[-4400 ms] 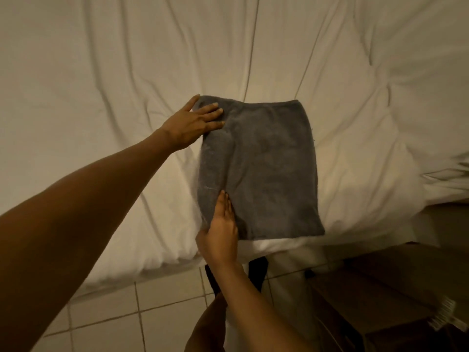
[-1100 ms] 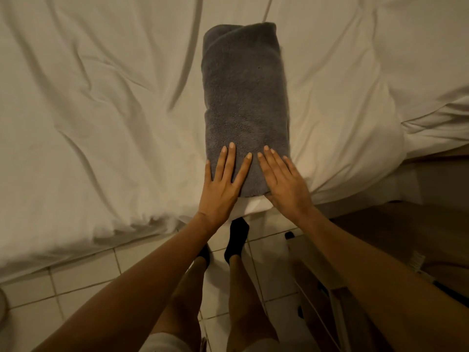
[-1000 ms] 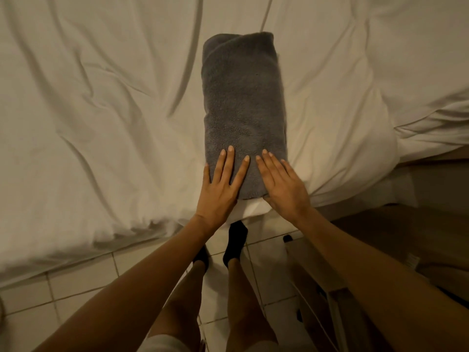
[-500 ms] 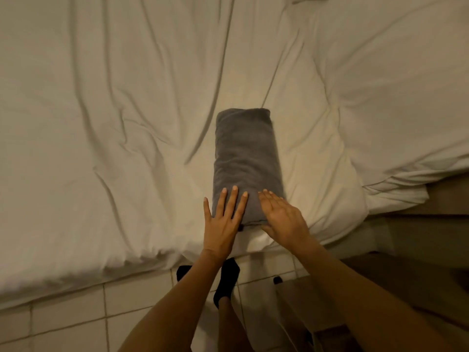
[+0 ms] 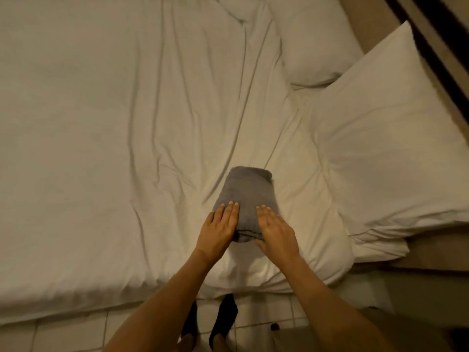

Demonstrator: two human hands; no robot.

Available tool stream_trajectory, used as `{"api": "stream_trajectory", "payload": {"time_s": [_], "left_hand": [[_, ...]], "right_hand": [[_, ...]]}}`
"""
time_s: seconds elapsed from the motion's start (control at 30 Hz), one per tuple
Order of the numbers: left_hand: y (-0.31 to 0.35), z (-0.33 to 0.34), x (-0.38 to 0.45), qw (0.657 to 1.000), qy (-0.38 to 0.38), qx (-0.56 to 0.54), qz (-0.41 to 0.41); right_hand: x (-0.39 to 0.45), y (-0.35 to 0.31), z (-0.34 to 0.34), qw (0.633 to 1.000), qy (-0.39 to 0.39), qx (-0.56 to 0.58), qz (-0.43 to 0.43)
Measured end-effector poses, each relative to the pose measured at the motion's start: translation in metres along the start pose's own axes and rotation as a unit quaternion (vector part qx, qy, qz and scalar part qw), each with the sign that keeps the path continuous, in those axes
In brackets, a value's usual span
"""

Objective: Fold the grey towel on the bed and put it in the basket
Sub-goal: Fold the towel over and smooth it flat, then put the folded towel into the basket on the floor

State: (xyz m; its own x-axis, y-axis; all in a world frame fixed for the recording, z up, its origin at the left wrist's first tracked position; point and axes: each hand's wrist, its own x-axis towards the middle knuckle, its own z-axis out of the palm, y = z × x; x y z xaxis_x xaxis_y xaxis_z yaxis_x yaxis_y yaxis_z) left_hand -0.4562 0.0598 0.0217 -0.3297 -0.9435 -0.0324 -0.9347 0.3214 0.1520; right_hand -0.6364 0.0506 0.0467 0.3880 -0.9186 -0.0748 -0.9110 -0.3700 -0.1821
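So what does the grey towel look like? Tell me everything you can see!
The grey towel is a soft, fuzzy-looking dark grey cloth, folded into a thick, narrow bundle with layered edges showing at its near end. It lies flat on the wrinkled white bed sheet, close to the bed's near edge. The left hand and right hand rest on its near end with straight fingers.

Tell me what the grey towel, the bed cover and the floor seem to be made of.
Grey towel: likely terry cloth or microfibre, with a matte, fuzzy nap and thick soft folds.
Bed cover: thin woven cloth, probably cotton, smooth and creased.
Floor: pale glazed tile, judging by grout lines and slight sheen.
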Motion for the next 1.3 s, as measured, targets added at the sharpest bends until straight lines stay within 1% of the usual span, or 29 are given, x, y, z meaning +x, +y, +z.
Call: {"api": "stream_trajectory", "payload": {"time_s": [0.17, 0.33, 0.5, 0.7, 0.87, 1.13, 1.23, 1.3], "left_hand": [[-0.010, -0.050, 0.001, 0.999, 0.024, 0.034, -0.030], [-0.036, -0.089, -0.024, 0.995, 0.048, 0.047, -0.076], [-0.081, -0.131, -0.074, 0.984, 0.067, 0.073, -0.148], [-0.149, -0.173, -0.158, 0.965, 0.095, 0.101, -0.223], [-0.210, -0.197, -0.250, 0.949, 0.110, 0.116, -0.271], [-0.296, -0.223, -0.418, 0.919, 0.111, 0.133, -0.354], [-0.325, -0.233, -0.483, 0.901, 0.114, 0.140, -0.394], [-0.338, -0.236, -0.514, 0.891, 0.114, 0.142, -0.415]], "right_hand": [[0.012, -0.022, -0.038, 0.999, 0.032, 0.014, -0.012], [0.032, -0.060, -0.066, 0.996, 0.046, -0.002, -0.071], [0.053, -0.130, -0.088, 0.988, 0.045, -0.014, -0.149], [0.068, -0.246, -0.098, 0.970, 0.066, -0.019, -0.234], [0.057, -0.357, -0.098, 0.954, 0.085, -0.026, -0.286], [0.020, -0.545, -0.084, 0.923, 0.070, -0.034, -0.377], [0.007, -0.615, -0.074, 0.904, 0.067, -0.031, -0.421], [0.000, -0.651, -0.070, 0.894, 0.068, -0.031, -0.443]]}}
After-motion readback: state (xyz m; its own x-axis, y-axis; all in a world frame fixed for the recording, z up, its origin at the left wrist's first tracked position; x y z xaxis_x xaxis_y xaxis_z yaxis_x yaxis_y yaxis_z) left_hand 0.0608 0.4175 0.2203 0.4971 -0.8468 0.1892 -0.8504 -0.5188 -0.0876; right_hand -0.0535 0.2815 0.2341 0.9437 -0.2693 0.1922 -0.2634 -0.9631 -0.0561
